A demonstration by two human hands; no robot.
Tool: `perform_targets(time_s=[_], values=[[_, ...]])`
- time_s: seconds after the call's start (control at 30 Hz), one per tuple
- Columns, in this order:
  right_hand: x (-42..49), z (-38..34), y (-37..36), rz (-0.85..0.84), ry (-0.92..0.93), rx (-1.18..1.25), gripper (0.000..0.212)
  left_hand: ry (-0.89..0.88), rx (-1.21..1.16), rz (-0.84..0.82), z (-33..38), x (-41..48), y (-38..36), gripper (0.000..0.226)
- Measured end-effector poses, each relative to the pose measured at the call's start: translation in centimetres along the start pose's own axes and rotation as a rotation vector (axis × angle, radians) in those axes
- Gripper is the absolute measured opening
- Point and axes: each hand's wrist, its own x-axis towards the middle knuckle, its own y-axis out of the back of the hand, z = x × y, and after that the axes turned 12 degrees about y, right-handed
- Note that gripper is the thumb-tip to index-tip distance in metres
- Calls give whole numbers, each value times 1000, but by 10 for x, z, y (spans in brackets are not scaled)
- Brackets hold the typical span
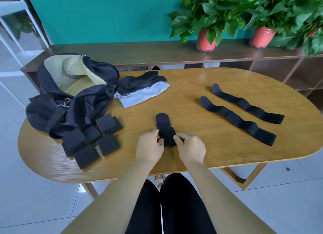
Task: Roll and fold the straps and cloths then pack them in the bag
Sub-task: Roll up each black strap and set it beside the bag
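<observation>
Your left hand (150, 146) and right hand (191, 146) are pinching a black fabric strap (164, 127), partly rolled, rounded tab beyond them.

Black straps (237, 119); black bag (70, 101), tan lining; white cloth (141, 95); red pots (205, 41).

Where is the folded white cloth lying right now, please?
In the head view, the folded white cloth lies on the oval wooden table's far left, partly under a black cloth, right beside the open black bag.
</observation>
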Motion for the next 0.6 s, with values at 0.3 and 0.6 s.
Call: perform_targets(time_s=[0.3, 0.6], values=[[1, 0, -5, -15, -5, -82, 23, -55, 61, -7, 0, -4, 4, 46], [1, -4, -1, -103, 24, -183, 28, -164, 272, -135, 2, 1, 11, 53]])
